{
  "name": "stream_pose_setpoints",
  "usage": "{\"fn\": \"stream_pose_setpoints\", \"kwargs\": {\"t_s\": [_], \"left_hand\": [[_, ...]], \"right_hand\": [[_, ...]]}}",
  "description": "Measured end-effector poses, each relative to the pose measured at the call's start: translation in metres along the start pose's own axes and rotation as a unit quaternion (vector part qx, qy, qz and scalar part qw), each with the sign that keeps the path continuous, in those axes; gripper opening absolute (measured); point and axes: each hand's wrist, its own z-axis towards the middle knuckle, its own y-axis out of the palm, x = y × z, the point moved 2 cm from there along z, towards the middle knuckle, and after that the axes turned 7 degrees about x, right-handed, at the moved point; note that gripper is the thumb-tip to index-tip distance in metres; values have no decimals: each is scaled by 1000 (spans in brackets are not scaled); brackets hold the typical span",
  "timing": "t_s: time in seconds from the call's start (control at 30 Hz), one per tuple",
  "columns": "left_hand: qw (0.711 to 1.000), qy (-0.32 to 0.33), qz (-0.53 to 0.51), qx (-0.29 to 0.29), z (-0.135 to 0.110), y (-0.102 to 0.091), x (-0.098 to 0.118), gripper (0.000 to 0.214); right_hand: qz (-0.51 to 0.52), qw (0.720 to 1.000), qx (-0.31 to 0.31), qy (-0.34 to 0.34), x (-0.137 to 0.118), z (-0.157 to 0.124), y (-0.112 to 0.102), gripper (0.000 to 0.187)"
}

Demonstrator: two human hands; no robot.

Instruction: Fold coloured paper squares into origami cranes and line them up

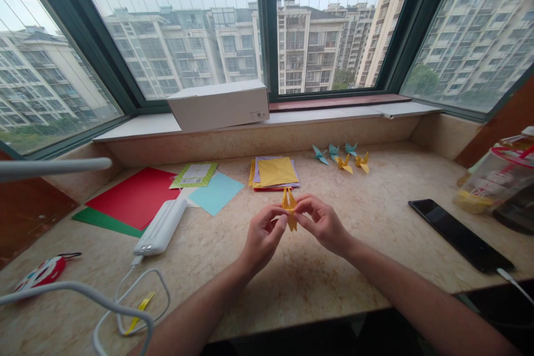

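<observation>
Between my two hands is a small yellow origami piece (pixel 289 206), folded narrow, with two upright points at the top and pointed ends below. My left hand (pixel 266 232) pinches its left side between thumb and fingers. On the other side, my right hand (pixel 320 222) pinches its right edge. The fingertips cover part of the folds. Just beyond the hands lies a stack of square folding paper (pixel 276 172), yellow on top with purple and red edges showing. Farther right stand several finished paper cranes, blue ones (pixel 334 152) behind yellow ones (pixel 361 162).
At left lie red paper (pixel 136 197), a light blue sheet (pixel 216 193), a green-edged packet (pixel 194 174) and a white power bank (pixel 162 226) with a cable. A phone (pixel 459 233) and a plastic cup (pixel 488 178) are at right. A white box (pixel 221 107) sits on the sill.
</observation>
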Motion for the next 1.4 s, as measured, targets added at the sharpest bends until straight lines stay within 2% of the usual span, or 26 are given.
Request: {"fn": "stream_pose_setpoints", "kwargs": {"t_s": [0.07,0.13,0.27,0.4,0.53,0.77,0.97,1.07,1.17,1.23,1.33,1.4], "left_hand": [[999,-18,-39,16,1,1,-3,14],[996,-41,-75,29,2,2,-6,23],[994,-79,-79,6,4,2,-12,36],[996,-76,-44,-16,6,0,-12,28],[996,-81,-34,-7,7,-1,-11,26],[993,-115,-36,-10,5,-2,-8,30],[996,-89,3,-1,7,-3,-9,27],[997,-61,43,0,7,-4,-10,25],[996,-47,70,1,6,-4,-9,24],[996,-49,72,-1,5,-3,-8,25],[998,-51,48,-9,4,-3,-6,26],[998,-48,25,-9,4,-2,-4,28]], "right_hand": [[18,1000,9,5,2,0,1,14],[33,999,15,16,3,0,2,17],[38,998,22,46,2,0,3,21],[44,996,42,66,5,-1,4,27],[55,994,59,78,11,-1,5,30],[28,997,45,64,16,-1,4,33],[-27,994,48,91,14,-3,3,39],[-39,993,44,102,9,-3,2,34],[-16,993,30,117,5,-2,3,29],[15,991,34,128,4,0,4,33],[68,987,52,139,5,3,4,39],[79,986,59,137,6,4,3,36]]}}
